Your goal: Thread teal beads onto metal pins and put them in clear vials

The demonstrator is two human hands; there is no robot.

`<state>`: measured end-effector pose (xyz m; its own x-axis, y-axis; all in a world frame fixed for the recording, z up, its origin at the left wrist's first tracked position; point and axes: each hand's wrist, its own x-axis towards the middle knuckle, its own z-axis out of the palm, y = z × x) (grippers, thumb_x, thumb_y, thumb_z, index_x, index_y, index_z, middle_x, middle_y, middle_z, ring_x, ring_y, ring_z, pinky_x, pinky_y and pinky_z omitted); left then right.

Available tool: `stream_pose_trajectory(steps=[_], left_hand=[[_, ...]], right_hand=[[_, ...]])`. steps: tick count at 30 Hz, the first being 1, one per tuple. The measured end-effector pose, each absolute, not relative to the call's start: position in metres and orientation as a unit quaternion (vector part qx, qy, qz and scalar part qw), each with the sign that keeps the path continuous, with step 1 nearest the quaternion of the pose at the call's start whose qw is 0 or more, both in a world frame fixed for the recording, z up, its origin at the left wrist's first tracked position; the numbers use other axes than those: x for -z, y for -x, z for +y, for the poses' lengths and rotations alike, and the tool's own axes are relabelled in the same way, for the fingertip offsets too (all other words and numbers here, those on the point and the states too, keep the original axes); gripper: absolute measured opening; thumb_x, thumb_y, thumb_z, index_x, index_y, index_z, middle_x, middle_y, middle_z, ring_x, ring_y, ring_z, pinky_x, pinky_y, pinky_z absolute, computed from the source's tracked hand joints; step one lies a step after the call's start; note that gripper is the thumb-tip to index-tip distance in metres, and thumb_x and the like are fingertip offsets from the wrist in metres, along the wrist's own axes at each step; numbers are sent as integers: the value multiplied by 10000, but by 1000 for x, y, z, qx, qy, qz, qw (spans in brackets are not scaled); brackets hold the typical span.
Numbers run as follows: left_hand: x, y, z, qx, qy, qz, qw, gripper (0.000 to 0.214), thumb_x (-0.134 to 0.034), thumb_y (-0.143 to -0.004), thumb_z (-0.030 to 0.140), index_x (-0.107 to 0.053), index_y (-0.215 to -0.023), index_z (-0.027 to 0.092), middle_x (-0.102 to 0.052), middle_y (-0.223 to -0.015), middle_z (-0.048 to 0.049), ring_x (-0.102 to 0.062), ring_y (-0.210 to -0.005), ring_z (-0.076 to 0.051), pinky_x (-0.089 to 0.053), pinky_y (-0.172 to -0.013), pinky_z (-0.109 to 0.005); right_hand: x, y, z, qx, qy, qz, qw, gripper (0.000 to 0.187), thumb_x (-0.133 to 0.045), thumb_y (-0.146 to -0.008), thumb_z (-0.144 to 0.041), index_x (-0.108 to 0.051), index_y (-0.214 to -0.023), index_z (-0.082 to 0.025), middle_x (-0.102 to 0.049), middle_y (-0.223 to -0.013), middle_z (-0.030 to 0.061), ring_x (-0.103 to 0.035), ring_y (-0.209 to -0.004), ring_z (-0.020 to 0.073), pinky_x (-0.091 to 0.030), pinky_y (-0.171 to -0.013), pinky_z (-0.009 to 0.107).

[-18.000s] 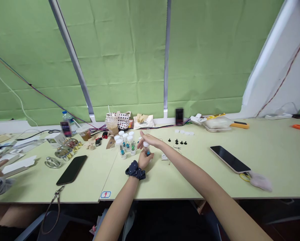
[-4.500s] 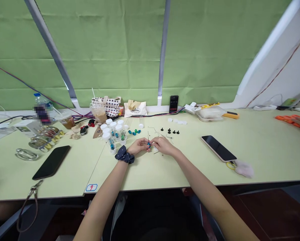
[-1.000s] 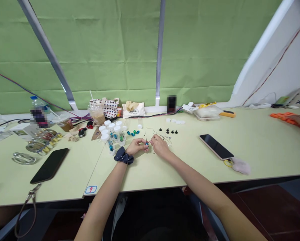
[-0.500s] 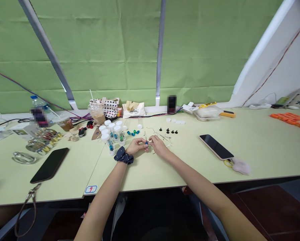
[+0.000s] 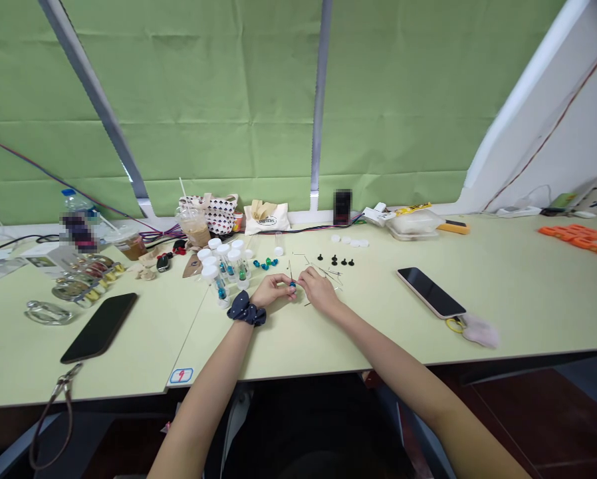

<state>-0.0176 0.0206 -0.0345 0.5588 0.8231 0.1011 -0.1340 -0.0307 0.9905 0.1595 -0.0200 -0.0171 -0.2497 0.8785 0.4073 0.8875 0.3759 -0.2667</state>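
Note:
My left hand (image 5: 271, 290), with a dark scrunchie (image 5: 247, 309) on the wrist, pinches a thin metal pin (image 5: 290, 271) carrying a small blue bead (image 5: 292, 284). Fingertip to fingertip with it, my right hand (image 5: 317, 289) is closed on the same bead and pin. Both rest on the pale green table (image 5: 328, 332). Loose blue and green beads (image 5: 265, 263) lie just behind, beside several small clear vials with white caps (image 5: 222, 265). More loose pins (image 5: 328, 273), black stoppers (image 5: 334, 259) and white caps (image 5: 348, 239) lie behind my right hand.
A phone (image 5: 431, 292) lies right of my hands, another dark phone (image 5: 99, 326) left. Iced drinks (image 5: 193, 229), bags, a bottle (image 5: 76, 216) and cables line the back edge. Orange tools (image 5: 578, 238) sit at far right. A lanyard (image 5: 54, 412) hangs over the front edge.
My hands stay together at the bead and pin, with only small finger shifts. Another person's hand at the far right by the orange tools has left the view.

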Motion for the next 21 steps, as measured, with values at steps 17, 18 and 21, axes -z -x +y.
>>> stream_pose_trajectory(steps=[17,18,21], left_hand=[[33,18,19,-369,-611,281,641,365,-773,-611,306,-583,-842,97,-667,-705,-34,-653,-648,-164,-516,-684,-329],[32,18,19,-369,-614,281,639,363,-769,-616,307,-587,-851,96,-667,-712,-34,-652,-651,-163,-516,-685,-327],[31,17,19,-371,-619,285,631,374,-763,-621,320,-599,-871,96,-667,-732,-38,-649,-657,-160,-514,-686,-324]], right_hand=[[20,-156,-17,-86,530,-786,306,221,-334,-943,-219,-511,-821,-172,-538,-832,39,-512,-746,139,-366,-651,236],[20,-156,-17,-96,520,-787,317,211,-329,-939,-213,-504,-827,-174,-538,-828,38,-507,-739,141,-371,-652,240],[20,-156,-18,-127,486,-793,345,162,-320,-920,-197,-481,-899,-183,-540,-866,38,-504,-737,145,-388,-654,251]])
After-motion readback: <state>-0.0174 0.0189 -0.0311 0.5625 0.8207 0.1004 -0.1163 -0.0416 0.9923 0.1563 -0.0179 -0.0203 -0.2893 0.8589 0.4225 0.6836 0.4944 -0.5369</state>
